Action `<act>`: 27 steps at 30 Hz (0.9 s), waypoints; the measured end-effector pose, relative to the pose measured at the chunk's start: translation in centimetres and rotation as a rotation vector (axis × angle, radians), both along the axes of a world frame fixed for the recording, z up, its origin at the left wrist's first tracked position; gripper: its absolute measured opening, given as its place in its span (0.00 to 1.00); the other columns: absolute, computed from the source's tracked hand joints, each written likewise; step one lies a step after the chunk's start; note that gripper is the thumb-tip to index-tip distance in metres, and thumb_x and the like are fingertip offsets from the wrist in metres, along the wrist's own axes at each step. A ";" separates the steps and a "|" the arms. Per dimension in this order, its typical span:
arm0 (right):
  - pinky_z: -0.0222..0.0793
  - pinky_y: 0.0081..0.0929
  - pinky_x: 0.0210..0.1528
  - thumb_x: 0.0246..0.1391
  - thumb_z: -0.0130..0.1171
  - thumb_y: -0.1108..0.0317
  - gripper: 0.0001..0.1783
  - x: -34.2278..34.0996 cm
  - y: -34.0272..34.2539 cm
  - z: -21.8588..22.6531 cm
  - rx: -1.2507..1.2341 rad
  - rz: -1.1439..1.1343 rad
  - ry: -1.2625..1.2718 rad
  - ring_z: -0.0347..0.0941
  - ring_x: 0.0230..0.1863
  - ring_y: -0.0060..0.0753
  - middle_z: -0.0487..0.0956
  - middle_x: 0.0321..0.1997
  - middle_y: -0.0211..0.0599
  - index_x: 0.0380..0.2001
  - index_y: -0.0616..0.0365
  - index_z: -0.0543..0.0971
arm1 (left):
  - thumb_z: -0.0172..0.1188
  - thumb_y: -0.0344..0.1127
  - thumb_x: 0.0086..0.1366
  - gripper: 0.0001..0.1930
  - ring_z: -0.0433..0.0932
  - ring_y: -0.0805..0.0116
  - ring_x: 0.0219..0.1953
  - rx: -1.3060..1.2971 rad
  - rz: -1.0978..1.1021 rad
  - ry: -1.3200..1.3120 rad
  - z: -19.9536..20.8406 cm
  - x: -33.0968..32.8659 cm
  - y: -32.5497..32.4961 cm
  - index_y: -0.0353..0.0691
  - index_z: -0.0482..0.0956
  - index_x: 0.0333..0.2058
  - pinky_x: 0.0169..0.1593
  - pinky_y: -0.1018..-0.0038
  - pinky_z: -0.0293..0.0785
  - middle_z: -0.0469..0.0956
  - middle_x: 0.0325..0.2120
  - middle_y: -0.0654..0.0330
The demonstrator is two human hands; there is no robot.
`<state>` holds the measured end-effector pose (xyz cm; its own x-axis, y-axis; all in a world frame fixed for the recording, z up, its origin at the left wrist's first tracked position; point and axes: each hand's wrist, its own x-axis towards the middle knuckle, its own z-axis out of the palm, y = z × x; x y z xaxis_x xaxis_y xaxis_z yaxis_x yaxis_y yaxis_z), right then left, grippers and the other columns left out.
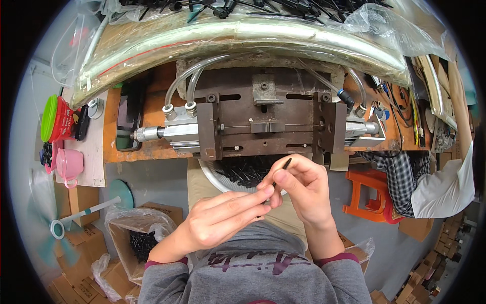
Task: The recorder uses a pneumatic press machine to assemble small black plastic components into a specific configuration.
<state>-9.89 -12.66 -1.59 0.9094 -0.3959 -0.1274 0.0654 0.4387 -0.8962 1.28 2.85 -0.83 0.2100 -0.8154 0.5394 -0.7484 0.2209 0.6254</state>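
- Yr R hand (306, 190) pinches a thin, smooth black stick (287, 164), thumb vs. fingers; its top end slants up & right.
- Yr L hand (215, 218) has fingers near-straight by the stick's lower part; can't tell its grip, thumb's hidden.
- Stick's in front of yr chest, by a round white tub (208, 174) w/ skinny black bits (240, 171).
- Beyond: slotted brown metal clamp (243, 93), clear bendy tubes (174, 85).
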 end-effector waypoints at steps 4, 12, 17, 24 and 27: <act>0.72 0.15 0.31 0.57 0.59 0.77 0.07 -0.6 -1.0 -0.2 -0.081 0.047 -0.050 0.74 0.30 0.18 0.81 0.35 0.39 0.38 0.67 0.79 | 0.71 0.25 0.42 0.16 0.81 0.65 0.35 -0.023 0.007 -0.011 0.2 -0.1 -0.6 0.32 0.83 0.34 0.36 0.73 0.80 0.79 0.45 0.51; 0.71 0.15 0.30 0.54 0.59 0.78 0.08 -0.4 -2.2 2.9 -0.647 -0.254 0.148 0.76 0.29 0.19 0.82 0.33 0.38 0.39 0.67 0.80 | 0.69 0.28 0.44 0.15 0.81 0.63 0.35 0.047 0.321 -0.210 -1.4 0.0 -3.6 0.34 0.81 0.34 0.37 0.74 0.78 0.77 0.49 0.50; 0.66 0.15 0.27 0.52 0.60 0.79 0.05 0.7 -4.1 6.1 -1.003 -0.406 0.016 0.74 0.25 0.19 0.82 0.30 0.37 0.33 0.66 0.82 | 0.68 0.30 0.45 0.13 0.78 0.71 0.24 0.130 0.411 -0.337 -1.7 -0.5 -5.0 0.36 0.81 0.33 0.31 0.77 0.75 0.78 0.48 0.53; 0.69 0.21 0.28 0.46 0.68 0.68 0.10 9.3 -12.0 10.7 -1.504 -0.612 -0.032 0.74 0.25 0.23 0.82 0.31 0.33 0.32 0.60 0.82 | 0.69 0.31 0.45 0.12 0.74 0.73 0.17 0.154 0.427 -0.347 -1.5 -0.3 -4.8 0.39 0.82 0.32 0.25 0.80 0.71 0.79 0.48 0.58; 0.71 0.22 0.31 0.40 0.72 0.56 0.23 12.0 -16.3 11.4 -1.693 -0.531 0.181 0.75 0.28 0.25 0.82 0.33 0.36 0.37 0.59 0.82 | 0.69 0.32 0.45 0.12 0.72 0.73 0.15 0.140 0.418 -0.346 -1.3 -0.4 -5.2 0.40 0.82 0.32 0.23 0.81 0.70 0.79 0.48 0.58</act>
<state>2.13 -28.98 9.85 0.6754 -0.4058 0.6158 -0.2618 -0.9126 -0.3142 0.90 -2.33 -2.17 0.3610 -0.7697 0.5265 -0.9211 -0.2062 0.3301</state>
